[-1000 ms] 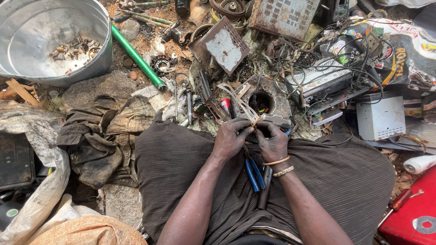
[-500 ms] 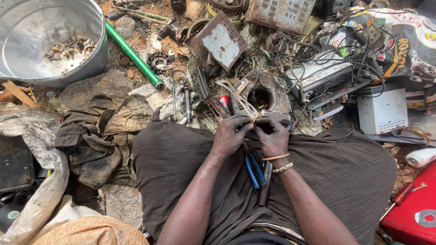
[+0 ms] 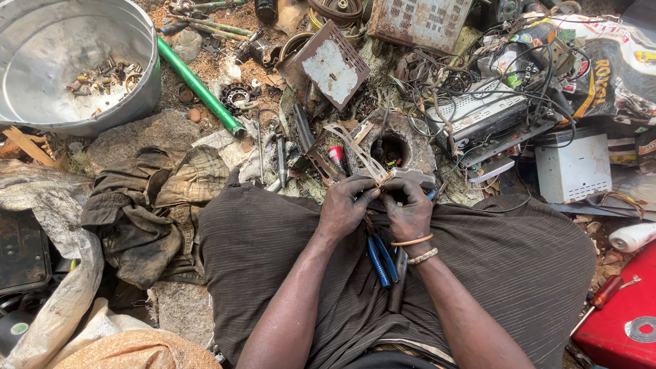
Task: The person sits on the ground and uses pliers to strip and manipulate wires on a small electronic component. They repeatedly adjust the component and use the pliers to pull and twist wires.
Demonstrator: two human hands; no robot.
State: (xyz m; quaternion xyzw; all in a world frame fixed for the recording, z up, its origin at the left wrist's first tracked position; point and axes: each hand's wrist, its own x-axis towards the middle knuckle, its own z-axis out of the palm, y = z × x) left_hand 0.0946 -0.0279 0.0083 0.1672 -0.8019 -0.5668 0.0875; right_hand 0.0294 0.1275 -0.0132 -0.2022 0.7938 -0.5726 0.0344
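Dark striped cloth [image 3: 287, 246]: it is stretched across the lap and both hands are worked above its front edge.
Left hand [image 3: 344, 207]: its fingers are pinched together on the near end of a bundle of pale wires [image 3: 357, 152], close against the other hand.
Right hand [image 3: 408, 213]: it is curled shut around a small grey metal part [image 3: 410, 178] from which the wires run; two bands are worn at the wrist, one orange and one pale.
Wire bundle: it is held at the front edge of the lap, just before the knees, and it fans away from the hands toward the scrap on the ground.
Blue-handled pliers [image 3: 381, 260]: they are laid on the cloth just behind the hands, untouched, with a dark tool handle [image 3: 398, 283] beside them.
Metal basin [image 3: 75, 61]: it is set at the far left, well apart from the hands, with small scrap pieces inside.
Green pipe [image 3: 198, 85]: it is laid aslant on the dirt just beside the basin.
Rusty plate [image 3: 328, 65]: it is tilted among the scrap, beyond the wires.
White box [image 3: 572, 167]: it is placed at the right, beside a tangle of black cables [image 3: 506, 75].
Crumpled dark garment [image 3: 147, 205]: it is heaped on the ground to the left of the lap.
Red case [image 3: 625, 321]: it is seen at the lower right corner.
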